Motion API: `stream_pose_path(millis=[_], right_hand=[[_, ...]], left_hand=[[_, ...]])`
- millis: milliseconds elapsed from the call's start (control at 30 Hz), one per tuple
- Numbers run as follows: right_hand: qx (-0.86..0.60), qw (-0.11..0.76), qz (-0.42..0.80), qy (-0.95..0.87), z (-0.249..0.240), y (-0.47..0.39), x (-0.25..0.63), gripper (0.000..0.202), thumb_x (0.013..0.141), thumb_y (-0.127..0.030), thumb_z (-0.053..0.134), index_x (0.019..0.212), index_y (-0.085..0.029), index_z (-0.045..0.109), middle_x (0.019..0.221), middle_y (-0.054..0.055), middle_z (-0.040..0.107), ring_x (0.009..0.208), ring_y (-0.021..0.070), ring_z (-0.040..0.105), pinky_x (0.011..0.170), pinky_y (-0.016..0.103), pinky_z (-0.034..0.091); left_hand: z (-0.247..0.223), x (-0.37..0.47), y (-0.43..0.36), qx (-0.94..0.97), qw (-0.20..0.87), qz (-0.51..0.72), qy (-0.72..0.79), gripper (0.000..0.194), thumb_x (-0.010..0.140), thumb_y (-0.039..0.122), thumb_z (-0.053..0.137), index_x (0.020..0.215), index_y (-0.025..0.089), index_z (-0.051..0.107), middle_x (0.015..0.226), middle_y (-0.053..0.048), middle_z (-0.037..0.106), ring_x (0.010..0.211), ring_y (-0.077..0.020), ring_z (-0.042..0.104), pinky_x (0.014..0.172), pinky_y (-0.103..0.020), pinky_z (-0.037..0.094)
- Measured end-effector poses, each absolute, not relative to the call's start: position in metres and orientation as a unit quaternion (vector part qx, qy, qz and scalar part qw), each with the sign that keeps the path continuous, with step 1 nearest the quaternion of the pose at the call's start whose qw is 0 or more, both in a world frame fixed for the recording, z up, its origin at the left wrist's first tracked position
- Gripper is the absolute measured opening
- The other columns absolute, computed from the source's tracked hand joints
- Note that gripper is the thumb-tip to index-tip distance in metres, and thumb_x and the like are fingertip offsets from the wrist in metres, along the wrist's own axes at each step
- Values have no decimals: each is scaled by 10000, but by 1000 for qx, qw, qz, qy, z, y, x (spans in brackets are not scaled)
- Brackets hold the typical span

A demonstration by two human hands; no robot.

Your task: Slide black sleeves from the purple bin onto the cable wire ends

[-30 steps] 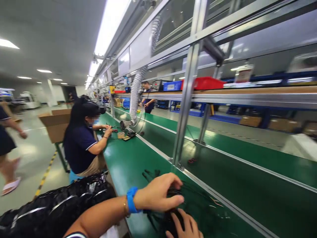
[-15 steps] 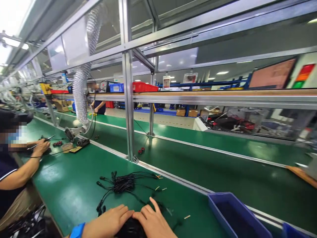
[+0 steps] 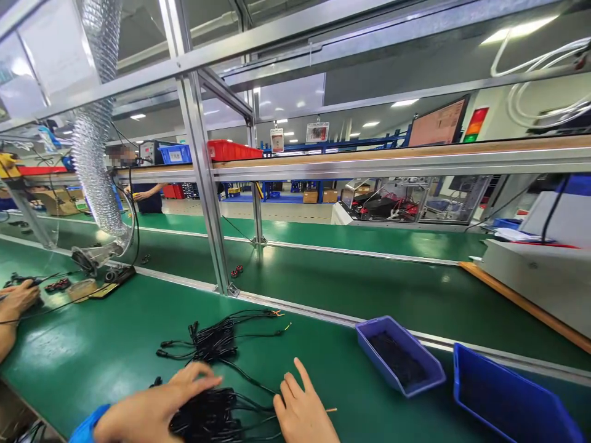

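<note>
On the green bench lies a bundle of black cables [image 3: 215, 341] with small connectors at its left and bare wire ends at its right. Nearer to me is a second black cable bundle [image 3: 207, 412]. My left hand [image 3: 161, 397], with a blue band at the wrist, rests over the left side of the nearer bundle, fingers apart. Beside that bundle's right end, my right hand [image 3: 302, 403] lies over the wire ends with its fingers spread; a copper-coloured tip shows past it.
Two bins, one purple [image 3: 401, 357] with dark small parts and one blue [image 3: 512, 394], stand at the right. A metal post [image 3: 203, 184] rises behind the cables. A person's hand [image 3: 21, 298] works at the far left beside a tape roll [image 3: 82, 290].
The view has turned to the right. My hands have moved apart, uncovering the nearer bundle. Both bins now show more fully.
</note>
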State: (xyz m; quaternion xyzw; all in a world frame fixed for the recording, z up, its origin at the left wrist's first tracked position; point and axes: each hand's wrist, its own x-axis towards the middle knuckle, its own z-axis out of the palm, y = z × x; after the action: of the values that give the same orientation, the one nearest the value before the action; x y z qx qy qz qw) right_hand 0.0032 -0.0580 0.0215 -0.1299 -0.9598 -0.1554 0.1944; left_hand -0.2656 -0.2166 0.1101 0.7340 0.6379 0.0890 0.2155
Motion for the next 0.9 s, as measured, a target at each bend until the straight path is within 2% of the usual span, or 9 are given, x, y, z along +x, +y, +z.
stream_pose_path(millis=[67, 133, 267, 367, 467, 533, 633, 800, 900], right_hand=[[-128, 205, -150, -959, 17, -60, 5, 104, 893, -209, 647, 857, -159, 732, 1049, 140, 747, 1137, 313, 612, 1080, 509, 419], [-127, 231, -148, -953, 11, -62, 6, 121, 905, -217, 626, 887, -162, 731, 1222, 139, 707, 1255, 325, 544, 1066, 488, 428], [-155, 301, -164, -926, -6, -67, 8, 153, 885, -120, 586, 831, -186, 712, 1019, 111, 753, 1047, 291, 645, 1007, 454, 462], [-187, 312, -170, -916, -9, -71, 9, 202, 858, -71, 569, 750, -207, 671, 701, 59, 693, 754, 252, 657, 897, 430, 518], [-197, 303, -164, -918, 16, -68, 24, 121, 878, -137, 595, 858, -222, 680, 716, 23, 688, 722, 216, 640, 875, 379, 529], [-212, 295, -142, -921, 46, -59, 48, 154, 893, -219, 617, 1034, -240, 674, 865, 15, 722, 835, 209, 656, 955, 380, 503], [-339, 253, -94, -901, 86, -34, 100, 558, 854, -261, 656, 1388, -162, 529, 1269, 128, 655, 1150, 280, 612, 998, 397, 497], [-470, 232, -170, -834, 84, 6, 148, 284, 881, -53, 505, 1085, -90, 699, 819, 122, 710, 722, 282, 714, 626, 353, 575], [-444, 238, -171, -847, 58, -7, 137, 299, 899, -23, 484, 1072, -131, 703, 828, 95, 723, 707, 246, 737, 597, 291, 571]], left_hand=[[126, -254, -191, 753, 187, 126, 618, 395, 876, 226, 605, 1261, 300, 657, 1301, -33, 576, 1188, -238, 571, 1054, -310, 435], [127, -238, -160, 756, 164, 101, 626, 275, 920, 191, 536, 1101, 262, 731, 1102, -43, 628, 1039, -212, 608, 986, -294, 461], [108, -202, -118, 725, 122, 115, 668, 376, 945, 215, 507, 1295, 151, 627, 1174, -164, 598, 1134, -328, 540, 1033, -480, 413], [102, -171, -114, 728, 253, 179, 612, 597, 907, 341, 627, 1460, 198, 454, 1250, -116, 597, 1119, -271, 554, 1010, -383, 441], [104, -145, -116, 684, 485, 210, 503, 606, 778, 495, 747, 1279, 200, 580, 1057, -30, 647, 833, -182, 568, 771, -265, 483], [103, -135, -113, 638, 573, 205, 471, 513, 751, 585, 733, 1048, 177, 641, 848, 20, 597, 625, -115, 449, 578, -222, 396], [98, -128, -106, 565, 618, 234, 494, 581, 726, 707, 687, 915, 162, 620, 667, 74, 448, 505, -74, 268, 463, -220, 218], [86, -126, -98, 458, 612, 380, 521, 654, 692, 815, 625, 871, 192, 539, 656, 87, 395, 468, -61, 249, 456, -231, 170], [89, -124, -94, 397, 623, 447, 504, 581, 703, 717, 679, 908, 189, 552, 655, 93, 387, 451, -56, 220, 445, -237, 142]])
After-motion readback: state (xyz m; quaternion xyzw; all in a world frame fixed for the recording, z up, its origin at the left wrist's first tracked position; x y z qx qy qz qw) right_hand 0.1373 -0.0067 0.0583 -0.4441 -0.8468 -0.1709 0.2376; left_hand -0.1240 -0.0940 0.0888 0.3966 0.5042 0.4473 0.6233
